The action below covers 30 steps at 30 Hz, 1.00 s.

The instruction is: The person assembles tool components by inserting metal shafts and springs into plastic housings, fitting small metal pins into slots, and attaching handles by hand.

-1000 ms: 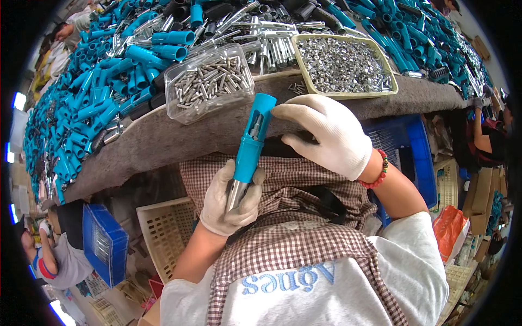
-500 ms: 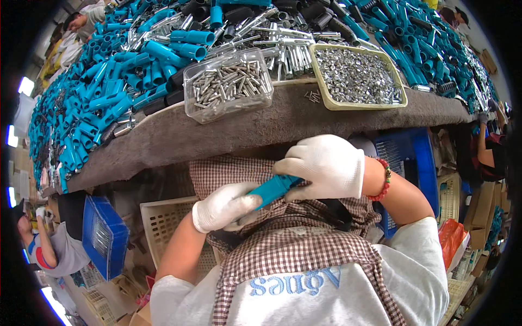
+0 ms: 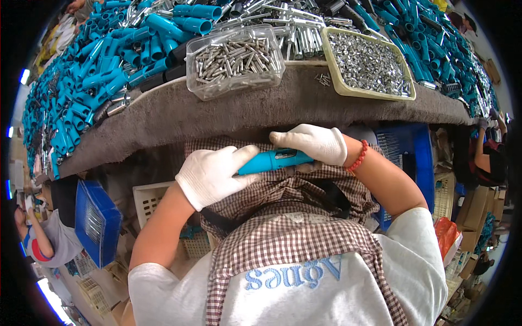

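In front of my apron I hold a teal plastic tube-shaped handle (image 3: 265, 162) almost level, with a slot in its upper side showing some metal inside. My left hand (image 3: 209, 175), in a white glove, is closed round its left end with thumb and fingers. My right hand (image 3: 318, 143), gloved too, grips the right end, its thumb lying above the handle and its fingertips partly hidden below. Beyond my hands, on the bench edge, stand a clear plastic box (image 3: 244, 86) of metal pins (image 3: 234, 58) and a pale yellow tray (image 3: 375, 93) of small metal pieces (image 3: 370, 62).
Teal handles (image 3: 100, 70) and metal parts lie heaped along the bench, whose padded brown edge (image 3: 217, 117) runs across in front of me. Blue crates (image 3: 111, 228) stand on both sides, and a beige basket (image 3: 145, 201) is at my left. Other people work at far left and right.
The teal handle has turned from slanting to nearly level, its slot now showing. My left hand has moved up and left with its grip changed; my right hand has shifted lower on the handle's end.
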Motion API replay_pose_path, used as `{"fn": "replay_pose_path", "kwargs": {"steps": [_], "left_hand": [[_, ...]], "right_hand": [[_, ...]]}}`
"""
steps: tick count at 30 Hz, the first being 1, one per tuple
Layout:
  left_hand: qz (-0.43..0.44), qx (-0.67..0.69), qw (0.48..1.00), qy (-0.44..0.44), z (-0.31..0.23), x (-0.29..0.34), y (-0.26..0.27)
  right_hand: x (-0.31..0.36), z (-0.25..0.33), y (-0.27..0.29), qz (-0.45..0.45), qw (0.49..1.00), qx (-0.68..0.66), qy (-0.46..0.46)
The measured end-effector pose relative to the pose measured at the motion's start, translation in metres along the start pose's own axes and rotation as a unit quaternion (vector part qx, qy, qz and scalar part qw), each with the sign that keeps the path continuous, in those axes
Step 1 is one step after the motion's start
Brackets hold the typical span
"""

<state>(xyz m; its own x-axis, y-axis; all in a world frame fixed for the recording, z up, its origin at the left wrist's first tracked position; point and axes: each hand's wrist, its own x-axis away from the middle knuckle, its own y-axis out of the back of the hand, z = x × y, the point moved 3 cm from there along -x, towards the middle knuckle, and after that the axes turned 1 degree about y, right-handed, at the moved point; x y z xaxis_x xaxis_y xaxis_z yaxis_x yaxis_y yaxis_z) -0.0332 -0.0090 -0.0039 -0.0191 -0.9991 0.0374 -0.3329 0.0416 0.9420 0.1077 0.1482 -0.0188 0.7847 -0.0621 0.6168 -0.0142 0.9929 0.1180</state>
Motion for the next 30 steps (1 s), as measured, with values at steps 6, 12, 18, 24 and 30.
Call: {"fn": "replay_pose_path", "kwargs": {"steps": [6, 12, 18, 24, 30], "left_hand": [[0.111, 0.141, 0.982, 0.053, 0.007, -0.005, -0.002], [0.160, 0.226, 0.957, 0.087, 0.009, -0.006, -0.006], [0.167, 0.250, 0.950, 0.079, 0.014, -0.007, -0.008], [0.175, 0.204, 0.961, 0.070, 0.010, -0.010, -0.004], [0.052, -0.004, 0.998, 0.018, -0.006, -0.011, 0.011]], "right_hand": [[-0.002, 0.003, -0.005, 0.035, 0.997, -0.018, -0.066], [-0.003, -0.005, -0.008, 0.076, 0.994, -0.060, -0.055], [-0.009, -0.012, -0.011, 0.082, 0.992, -0.072, -0.058], [-0.006, -0.015, -0.010, 0.101, 0.989, -0.099, -0.046], [0.014, 0.006, 0.001, -0.017, 0.995, 0.075, 0.067]]}}
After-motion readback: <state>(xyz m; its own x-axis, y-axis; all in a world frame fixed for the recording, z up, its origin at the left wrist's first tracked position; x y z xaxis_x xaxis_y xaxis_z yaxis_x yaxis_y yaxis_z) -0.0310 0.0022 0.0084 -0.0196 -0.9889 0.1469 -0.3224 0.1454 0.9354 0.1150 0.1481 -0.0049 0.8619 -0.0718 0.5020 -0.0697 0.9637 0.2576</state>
